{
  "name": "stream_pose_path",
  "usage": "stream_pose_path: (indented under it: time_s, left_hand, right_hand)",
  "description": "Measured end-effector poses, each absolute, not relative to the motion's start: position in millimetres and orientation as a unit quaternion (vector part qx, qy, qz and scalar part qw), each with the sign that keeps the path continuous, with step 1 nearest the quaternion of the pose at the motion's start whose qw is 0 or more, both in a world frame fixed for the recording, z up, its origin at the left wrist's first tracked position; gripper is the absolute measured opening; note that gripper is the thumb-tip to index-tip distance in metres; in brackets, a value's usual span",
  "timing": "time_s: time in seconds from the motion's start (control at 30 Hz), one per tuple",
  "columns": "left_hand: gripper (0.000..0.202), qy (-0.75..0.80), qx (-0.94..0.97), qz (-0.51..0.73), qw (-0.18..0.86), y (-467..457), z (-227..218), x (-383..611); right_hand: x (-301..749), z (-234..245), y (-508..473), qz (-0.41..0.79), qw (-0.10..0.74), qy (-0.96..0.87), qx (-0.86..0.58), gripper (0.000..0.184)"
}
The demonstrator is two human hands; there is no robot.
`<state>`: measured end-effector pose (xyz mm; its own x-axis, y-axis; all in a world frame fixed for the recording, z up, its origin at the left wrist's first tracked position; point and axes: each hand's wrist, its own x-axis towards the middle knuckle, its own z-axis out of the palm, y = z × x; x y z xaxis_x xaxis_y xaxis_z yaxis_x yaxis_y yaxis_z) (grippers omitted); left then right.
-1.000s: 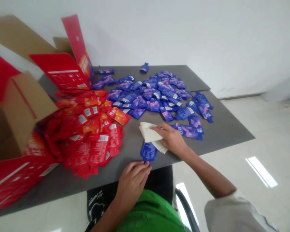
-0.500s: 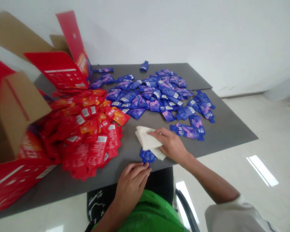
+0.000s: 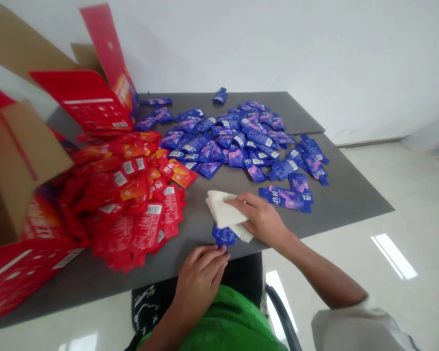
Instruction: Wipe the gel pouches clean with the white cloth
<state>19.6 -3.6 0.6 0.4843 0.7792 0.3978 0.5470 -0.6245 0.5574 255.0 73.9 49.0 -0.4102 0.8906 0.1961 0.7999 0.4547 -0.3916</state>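
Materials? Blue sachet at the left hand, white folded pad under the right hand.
Blue pillow-shaped sachet: probably glossy foil-like plastic film, judging by its sheen and flat sealed edges. Off-white folded pad: matte with soft, rounded folds, so cloth or thick tissue; the look doesn't settle which.

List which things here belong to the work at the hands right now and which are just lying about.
In use:
right hand
white cloth, under the right hand
left hand
blue sachet, at the left fingertips

Lying about:
spread of blue sachets
heap of red sachets
open red carton
grey tabletop
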Motion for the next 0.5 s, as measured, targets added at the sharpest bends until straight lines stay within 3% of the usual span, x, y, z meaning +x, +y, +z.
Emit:
stream_pose_path:
  time_s: [0.17, 0.4, 0.5]
  left_hand:
    - [0.017, 0.406, 0.85, 0.301, 0.144, -5, -5, 18]
    - [0.021, 0.397, 0.842, 0.311, 0.191, -3, 4, 20]
    - [0.021, 0.4, 0.841, 0.31, 0.19, -4, 4, 20]
  right_hand:
    - [236, 32, 34, 0.173, 0.19, -0.867, -0.426, 0.042]
    - [259, 44, 103, 0.131, 0.145, -0.819, -0.54, 0.052]
    - [259, 51, 93, 0.113, 0.181, -0.816, -0.537, 0.052]
